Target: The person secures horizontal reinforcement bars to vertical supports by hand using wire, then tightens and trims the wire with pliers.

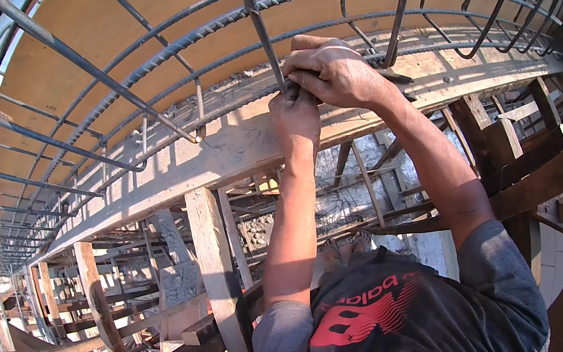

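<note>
My left hand (pixel 295 110) is closed at the lower end of a bent steel stirrup (pixel 260 33), where it meets the lowest ribbed bar. My right hand (pixel 337 71) is closed right above and beside it, the two hands touching. What the fingers pinch is hidden between them. Two dark pointed ends (pixel 396 77) stick out beyond my right wrist over the wooden beam; their kind is unclear. The rebar cage (pixel 195 36) of long ribbed bars and stirrups curves across the far side, just above the timber formwork beam (pixel 233 143).
A tan plywood panel (pixel 92 29) stands behind the cage. Below the beam are upright timber posts (pixel 215 259), cross braces (pixel 529 175) and deep gaps down to a lower level. Cut stirrup ends (pixel 196 138) jut toward me at left. My feet (pixel 347 248) show below.
</note>
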### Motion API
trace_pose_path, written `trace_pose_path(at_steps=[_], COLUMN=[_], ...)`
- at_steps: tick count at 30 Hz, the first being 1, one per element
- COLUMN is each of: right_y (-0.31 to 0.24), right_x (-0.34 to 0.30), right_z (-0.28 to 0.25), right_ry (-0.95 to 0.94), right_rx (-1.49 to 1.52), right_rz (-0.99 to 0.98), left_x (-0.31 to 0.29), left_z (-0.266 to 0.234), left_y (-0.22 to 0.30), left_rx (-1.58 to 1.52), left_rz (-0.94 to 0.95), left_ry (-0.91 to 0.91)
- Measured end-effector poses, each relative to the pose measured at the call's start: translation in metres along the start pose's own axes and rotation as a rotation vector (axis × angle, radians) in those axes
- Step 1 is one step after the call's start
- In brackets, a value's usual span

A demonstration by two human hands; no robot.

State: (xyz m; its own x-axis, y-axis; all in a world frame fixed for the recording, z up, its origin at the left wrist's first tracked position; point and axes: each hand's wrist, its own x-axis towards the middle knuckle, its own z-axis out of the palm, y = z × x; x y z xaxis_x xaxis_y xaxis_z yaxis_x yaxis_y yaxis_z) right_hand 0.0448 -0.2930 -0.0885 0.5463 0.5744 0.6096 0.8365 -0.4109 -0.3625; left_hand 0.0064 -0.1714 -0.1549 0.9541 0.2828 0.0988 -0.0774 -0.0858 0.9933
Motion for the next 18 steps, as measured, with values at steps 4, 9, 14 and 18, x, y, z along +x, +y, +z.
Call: trace_pose_path(at_steps=[4, 9, 14, 18], right_y=[-0.001, 0.003, 0.01, 0.005], right_x=[0.0, -0.016, -0.018, -0.018], right_z=[0.002, 0.011, 0.014, 0.015], right_ry=[0.015, 0.248, 0.288, 0.319], right_rx=[0.007, -0.117, 0.06, 0.112], right_rz=[-0.006, -0.112, -0.138, -0.166], left_x=[0.002, -0.02, 0.0, 0.067], left_z=[0.018, -0.033, -0.078, -0.066], left_y=[-0.02, 0.017, 0.066, 0.087], left_rx=[-0.861, 0.211, 0.362, 0.396], left_rz=[-0.107, 0.126, 0.489, 0.319], left_ry=[-0.051, -0.139, 0.035, -0.6])
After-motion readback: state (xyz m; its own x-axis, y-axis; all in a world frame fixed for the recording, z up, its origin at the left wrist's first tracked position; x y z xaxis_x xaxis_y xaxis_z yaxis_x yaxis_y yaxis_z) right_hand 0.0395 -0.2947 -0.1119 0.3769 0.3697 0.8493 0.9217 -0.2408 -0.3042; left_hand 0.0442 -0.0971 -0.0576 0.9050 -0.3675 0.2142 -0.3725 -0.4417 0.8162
